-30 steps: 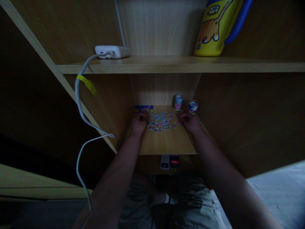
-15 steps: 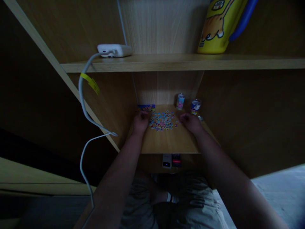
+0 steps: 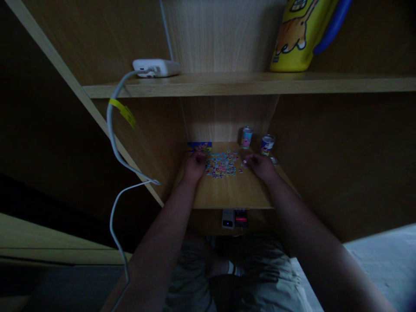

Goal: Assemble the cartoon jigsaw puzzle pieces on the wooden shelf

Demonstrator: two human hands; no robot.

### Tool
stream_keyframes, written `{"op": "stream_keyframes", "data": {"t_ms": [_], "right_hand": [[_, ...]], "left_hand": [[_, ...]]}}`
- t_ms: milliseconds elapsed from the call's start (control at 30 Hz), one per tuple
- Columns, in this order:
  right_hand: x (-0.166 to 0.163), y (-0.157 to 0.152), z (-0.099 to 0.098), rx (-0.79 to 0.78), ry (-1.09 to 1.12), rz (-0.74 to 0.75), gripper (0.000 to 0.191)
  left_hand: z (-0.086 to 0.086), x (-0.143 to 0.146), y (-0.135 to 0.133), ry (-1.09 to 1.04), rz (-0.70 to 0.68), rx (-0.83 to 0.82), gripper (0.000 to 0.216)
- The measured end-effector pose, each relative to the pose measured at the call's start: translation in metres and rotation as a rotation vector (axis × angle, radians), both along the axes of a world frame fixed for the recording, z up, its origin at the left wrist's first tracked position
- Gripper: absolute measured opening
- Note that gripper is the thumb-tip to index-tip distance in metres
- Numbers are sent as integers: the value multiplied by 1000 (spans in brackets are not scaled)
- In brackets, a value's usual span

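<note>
A spread of small colourful jigsaw puzzle pieces [image 3: 222, 164] lies on the lower wooden shelf [image 3: 230, 193]. At its left edge is my left hand [image 3: 195, 165], fingers curled together; what they hold, if anything, is too dark to make out. My right hand [image 3: 262, 166] is to the right of the spread, thumb and fingertips pinched on a small pale puzzle piece [image 3: 245, 162]. Behind my left hand a blue and yellow picture card [image 3: 199, 146] lies by the back wall. Two small printed cans stand at the back right: a closed can [image 3: 246, 138] and an open can [image 3: 267, 144].
A round metal lid [image 3: 274, 160] lies beside my right hand. On the upper shelf [image 3: 224, 84] stand a white charger [image 3: 156, 68] and a yellow mug [image 3: 290, 43] with a blue handle. The white cable [image 3: 112, 125] hangs down at left. Two phones [image 3: 228, 219] lie below.
My left hand has shifted slightly right, toward the pieces. My right hand has moved a little left, and a pale puzzle piece now shows at its fingertips.
</note>
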State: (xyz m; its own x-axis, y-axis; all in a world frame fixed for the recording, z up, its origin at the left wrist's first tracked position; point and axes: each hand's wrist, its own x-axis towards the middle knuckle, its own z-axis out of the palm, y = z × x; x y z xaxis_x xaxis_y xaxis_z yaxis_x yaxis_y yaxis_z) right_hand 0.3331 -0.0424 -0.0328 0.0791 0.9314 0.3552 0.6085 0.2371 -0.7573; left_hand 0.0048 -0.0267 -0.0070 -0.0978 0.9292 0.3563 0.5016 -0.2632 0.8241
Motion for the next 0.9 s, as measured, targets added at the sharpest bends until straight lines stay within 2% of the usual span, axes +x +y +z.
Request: {"op": "stream_keyframes", "data": {"t_ms": [100, 267, 367, 433, 667, 800, 900], "right_hand": [[-1, 1, -2, -6, 49, 45, 17], [-1, 6, -7, -3, 54, 117, 21], [0, 8, -10, 2, 67, 137, 21], [1, 9, -12, -3, 70, 144, 20], [-1, 4, -7, 23, 41, 85, 20], [3, 3, -2, 65, -7, -53, 17], [9, 5, -1, 65, -41, -162, 16]], "left_hand": [[-7, -1, 4, -25, -68, 56, 6], [-12, 10, 3, 21, -366, 139, 6], [-13, 15, 0, 82, -441, 168, 6], [-13, 15, 0, 113, -395, 165, 9], [-13, -1, 10, 93, -45, 61, 10], [-12, -8, 14, 28, 163, -86, 14], [-12, -9, 15, -1, 197, -110, 18]]}}
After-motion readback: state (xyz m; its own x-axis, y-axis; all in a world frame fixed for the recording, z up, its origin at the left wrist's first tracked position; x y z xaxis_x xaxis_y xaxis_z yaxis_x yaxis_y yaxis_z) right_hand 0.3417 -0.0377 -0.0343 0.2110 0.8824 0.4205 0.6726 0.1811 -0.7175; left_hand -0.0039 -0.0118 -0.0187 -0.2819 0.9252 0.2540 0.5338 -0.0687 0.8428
